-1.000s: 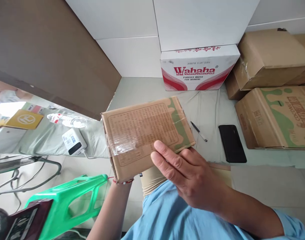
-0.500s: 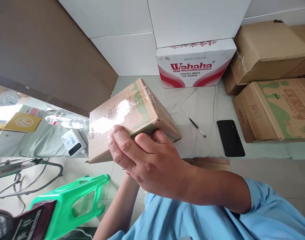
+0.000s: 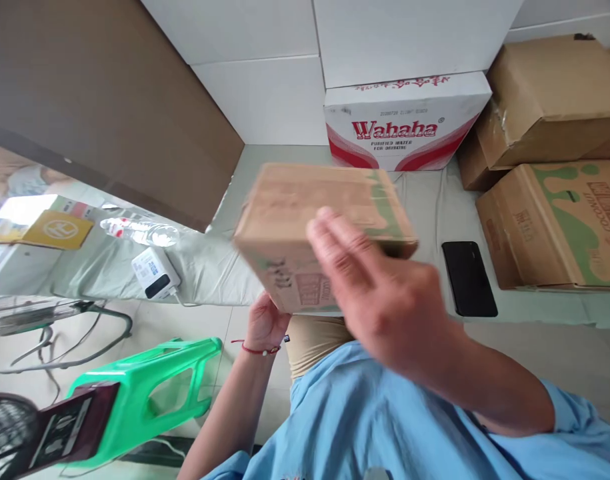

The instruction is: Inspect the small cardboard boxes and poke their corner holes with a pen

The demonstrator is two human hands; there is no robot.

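I hold a small brown cardboard box [image 3: 305, 200] with green print and clear tape up in front of my chest. My left hand [image 3: 265, 323], with a red bracelet on the wrist, grips the box from below at its near left corner. My right hand [image 3: 379, 293] lies against the box's near side with fingers stretched along it; it is blurred by motion. The box is tilted, with its top face and a printed near side showing.
A white Wahaha water carton [image 3: 405, 120] stands at the back. Brown cartons [image 3: 549, 220] are stacked at the right. A black phone [image 3: 469, 279] lies on the grey cloth. A white power bank [image 3: 152, 272], a bottle [image 3: 139, 232] and a green stool [image 3: 149, 393] are at the left.
The box has been turned over in my hands, from its flat printed face up, through a tilt to the left, to its side facing me. My right hand slid across it.
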